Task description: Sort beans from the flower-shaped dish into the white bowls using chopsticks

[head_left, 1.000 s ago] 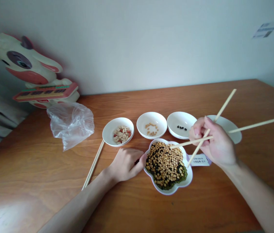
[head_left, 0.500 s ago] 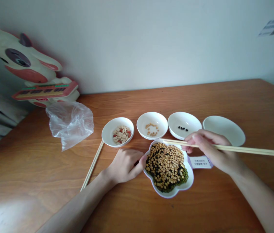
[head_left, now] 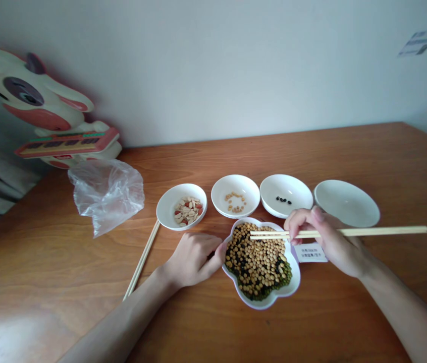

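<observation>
My left hand (head_left: 198, 259) is closed at the left rim of a white flower-shaped dish (head_left: 291, 292), thumb against the edge. Soybeans (head_left: 264, 254) fill much of the dish, mixed with black beans and green mung beans (head_left: 284, 275). In my right hand (head_left: 327, 237) is a pair of wooden chopsticks (head_left: 383, 231), their tips slightly apart over the beans; I see nothing clearly pinched between them. Behind the dish stand a bowl of peanuts (head_left: 189, 210), a bowl with some soybeans (head_left: 236, 201), a bowl with a few black beans (head_left: 283, 200) and a bare white bowl (head_left: 345, 201).
A second pair of chopsticks (head_left: 141, 259) lies left of my left hand. Further left are a crumpled clear plastic bag (head_left: 107, 194) and a cow-shaped toy keyboard (head_left: 65, 143). A printed label (head_left: 312, 252) sits right of the dish. The wall (head_left: 236, 75) rises behind the table.
My right hand has moved the chopstick tips from the dish's back rim down over the beans, and the tips have parted a little. My left hand stays at the rim.
</observation>
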`<action>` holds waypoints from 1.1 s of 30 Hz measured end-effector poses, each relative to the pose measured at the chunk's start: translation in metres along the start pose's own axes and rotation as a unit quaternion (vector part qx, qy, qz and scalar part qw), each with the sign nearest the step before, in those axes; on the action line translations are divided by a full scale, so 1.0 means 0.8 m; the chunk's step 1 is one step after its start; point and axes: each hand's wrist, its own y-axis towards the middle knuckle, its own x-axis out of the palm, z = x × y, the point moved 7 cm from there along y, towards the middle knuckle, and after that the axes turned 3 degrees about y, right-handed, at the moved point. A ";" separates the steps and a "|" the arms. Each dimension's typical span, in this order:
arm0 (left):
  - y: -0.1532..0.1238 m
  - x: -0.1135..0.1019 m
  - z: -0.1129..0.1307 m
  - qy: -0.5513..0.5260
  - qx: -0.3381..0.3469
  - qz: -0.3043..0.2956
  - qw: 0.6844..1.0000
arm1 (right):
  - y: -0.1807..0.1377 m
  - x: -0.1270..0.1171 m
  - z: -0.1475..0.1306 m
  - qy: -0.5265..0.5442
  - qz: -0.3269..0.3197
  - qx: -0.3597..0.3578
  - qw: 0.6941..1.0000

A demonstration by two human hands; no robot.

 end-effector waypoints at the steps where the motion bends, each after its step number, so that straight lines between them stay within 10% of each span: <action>1: 0.000 0.000 0.000 0.000 0.001 0.000 1.000 | 0.000 0.000 0.001 -0.007 -0.004 0.007 1.000; 33: 0.002 0.001 0.000 0.001 0.001 0.005 1.000 | 0.004 0.036 -0.019 -0.105 0.088 -0.094 0.986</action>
